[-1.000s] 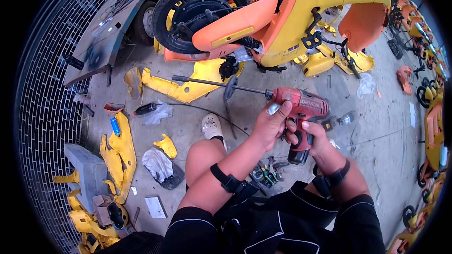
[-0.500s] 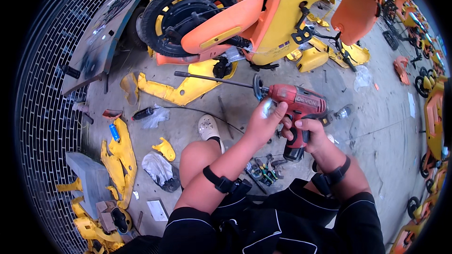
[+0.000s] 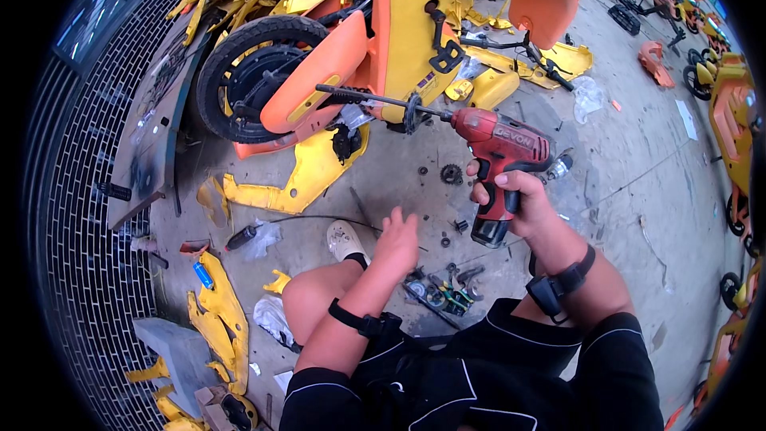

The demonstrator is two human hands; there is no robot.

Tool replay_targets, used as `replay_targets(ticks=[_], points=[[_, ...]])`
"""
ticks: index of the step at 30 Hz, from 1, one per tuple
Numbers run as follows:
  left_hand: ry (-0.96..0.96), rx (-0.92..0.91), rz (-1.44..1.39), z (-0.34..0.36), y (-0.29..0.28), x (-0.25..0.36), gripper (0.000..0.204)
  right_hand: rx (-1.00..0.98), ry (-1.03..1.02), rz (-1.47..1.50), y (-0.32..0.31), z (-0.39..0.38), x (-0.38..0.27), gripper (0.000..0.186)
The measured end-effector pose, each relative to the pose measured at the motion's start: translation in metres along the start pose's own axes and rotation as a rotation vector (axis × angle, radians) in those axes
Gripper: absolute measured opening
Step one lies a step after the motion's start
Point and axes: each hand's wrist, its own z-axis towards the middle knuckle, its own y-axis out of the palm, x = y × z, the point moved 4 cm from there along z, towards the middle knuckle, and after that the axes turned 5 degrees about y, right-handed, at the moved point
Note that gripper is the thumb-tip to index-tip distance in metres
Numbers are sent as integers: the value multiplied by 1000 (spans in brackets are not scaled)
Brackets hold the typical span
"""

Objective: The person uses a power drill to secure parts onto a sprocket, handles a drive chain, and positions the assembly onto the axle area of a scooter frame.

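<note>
What a firm hold from the right hand (image 3: 515,195), its fingers clamped around the red drill (image 3: 499,137), out on the person's side of the yellow-and-orange scooter (image 3: 407,20)! The long rod (image 3: 367,99), with a dark ring-shaped piece (image 3: 413,113) around it, crossed the scooter's edge in view (touching or not, the angle hid it). The left hand (image 3: 401,243) hung farther from the scooter, fingers bent and slightly apart. On the floor (image 3: 686,255) near the scooter lay a dark gear (image 3: 452,174); farther from it, clustered hand tools (image 3: 456,297).
</note>
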Motion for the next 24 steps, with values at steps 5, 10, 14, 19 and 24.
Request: replay_targets(ticks=[5,10,14,19,24], points=[[34,101,144,4,19,-14,47,-18,-27,7,6,-13,-10,65],[9,267,487,7,26,-16,26,-60,-23,64,7,-28,-17,63],[-98,270,644,3,30,-41,16,-112,-10,83,5,-35,-14,52],[-223,204,566,-9,20,-75,12,-145,-29,48,5,-49,-22,56],[-286,237,218,-34,-12,-98,20,-162,-7,50,3,-58,-17,53]])
